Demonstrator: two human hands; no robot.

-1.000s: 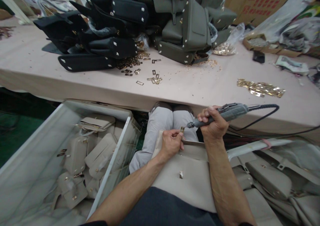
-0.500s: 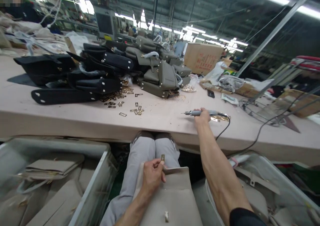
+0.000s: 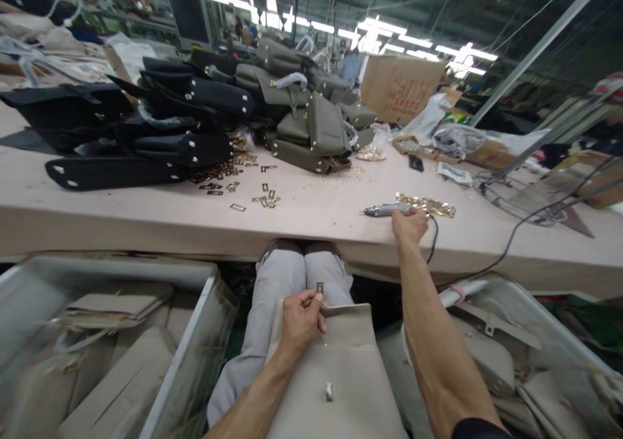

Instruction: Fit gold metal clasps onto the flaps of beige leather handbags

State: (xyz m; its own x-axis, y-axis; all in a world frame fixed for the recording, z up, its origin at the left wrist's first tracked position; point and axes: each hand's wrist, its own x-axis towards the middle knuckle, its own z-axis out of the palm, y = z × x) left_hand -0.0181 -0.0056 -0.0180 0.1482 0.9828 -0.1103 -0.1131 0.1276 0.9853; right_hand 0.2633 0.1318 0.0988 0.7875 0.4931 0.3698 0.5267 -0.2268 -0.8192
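Head view: seated at a fabric-covered worktable (image 3: 311, 218), a worker steadies a beige bag (image 3: 341, 367) across the lap, its metal clasp (image 3: 329, 392) facing up. The left hand (image 3: 302, 319) has thumb and fingers closed at the edge of the flap, pinching a small metal plate (image 3: 320, 288) that stands up above the fingertips. At the tabletop, the right hand (image 3: 410, 224) curls over the rear of a corded power screwdriver (image 3: 382, 211), just beside a heap of gold-coloured fittings (image 3: 440, 207); how firmly its fingers grip cannot be told. Black bags (image 3: 114, 173) and grey-green bags (image 3: 328, 128) are piled behind, while bins of beige bags flank the worker's knees.
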